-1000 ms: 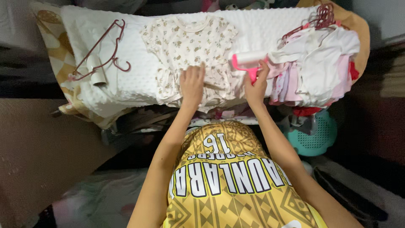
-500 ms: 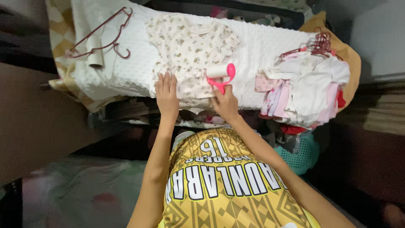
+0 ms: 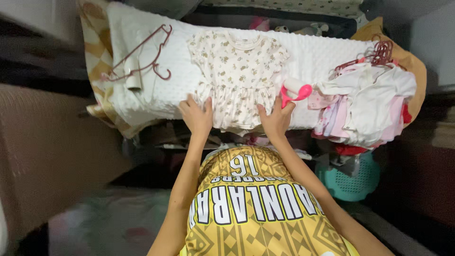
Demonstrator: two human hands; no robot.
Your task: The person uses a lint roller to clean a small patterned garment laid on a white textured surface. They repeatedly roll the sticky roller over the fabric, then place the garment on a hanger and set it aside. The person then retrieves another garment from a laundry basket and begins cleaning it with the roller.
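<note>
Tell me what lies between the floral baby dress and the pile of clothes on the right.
A pink-and-white lint roller lies between the dress and clothes pile, in the head view.

Floor (image 3: 95, 208) at lower left blurred; teal basket (image 3: 353, 180) partly hidden behind right arm & clothes pile (image 3: 365, 106).

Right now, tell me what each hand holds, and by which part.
Nothing is gripped. The left hand and right hand lie flat on the dress, at its hem corners. The lint roller lies beside the right hand.
</note>
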